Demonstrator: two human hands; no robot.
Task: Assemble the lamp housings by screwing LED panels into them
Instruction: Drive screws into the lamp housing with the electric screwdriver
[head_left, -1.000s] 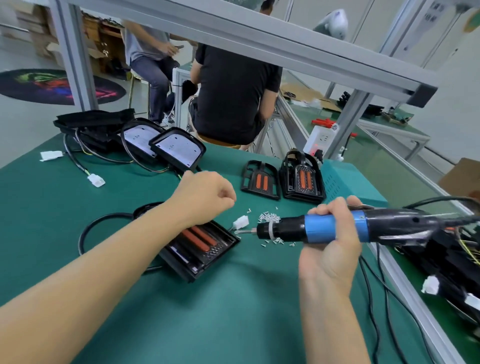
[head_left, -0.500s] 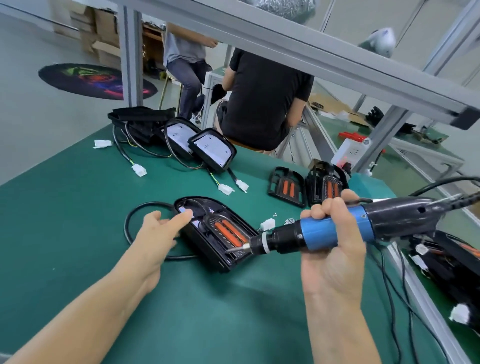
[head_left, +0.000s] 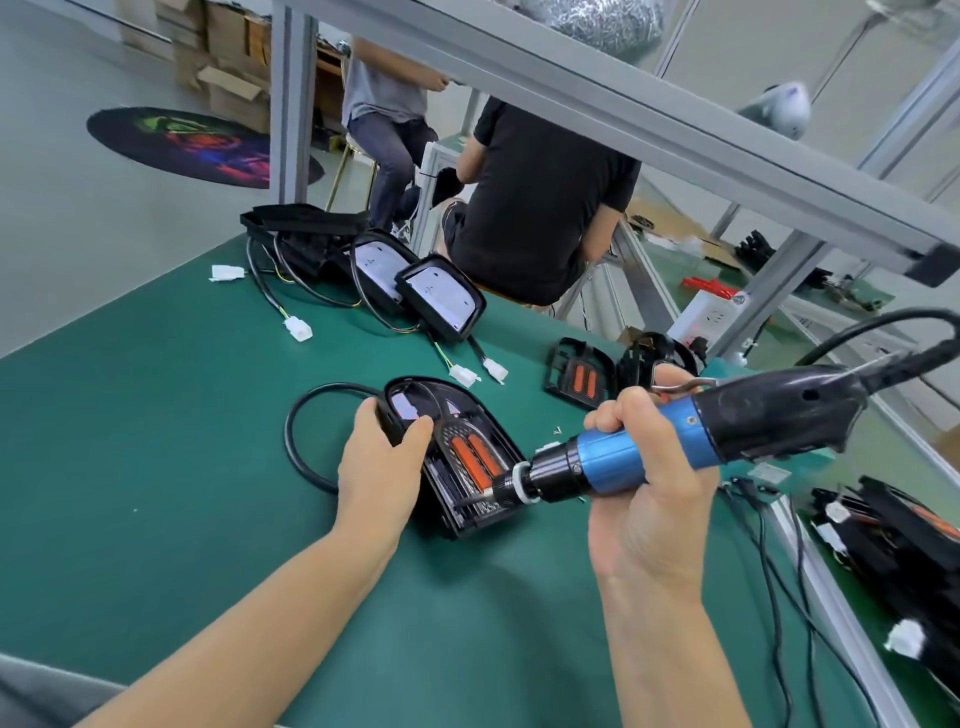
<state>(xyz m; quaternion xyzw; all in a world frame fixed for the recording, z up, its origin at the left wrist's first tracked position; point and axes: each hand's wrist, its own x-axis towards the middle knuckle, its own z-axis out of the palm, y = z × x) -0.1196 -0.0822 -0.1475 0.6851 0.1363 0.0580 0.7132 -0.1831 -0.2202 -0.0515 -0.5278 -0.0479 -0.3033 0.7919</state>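
The lamp housing lies open side up on the green mat and contains an LED panel with two orange strips; the left hand grips its far rim, thumb and fingers curled over the edge. The right hand, fingers wrapped tight, holds the electric screwdriver, its bit inside the housing's near end. The bit tip and any screw beneath it are too dark to make out, and the housing's black cable is partly hidden behind the left hand.

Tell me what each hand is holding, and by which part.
The right hand grips the electric screwdriver around its blue barrel. The left hand holds the lamp housing by its rounded far end, thumb over the rim.
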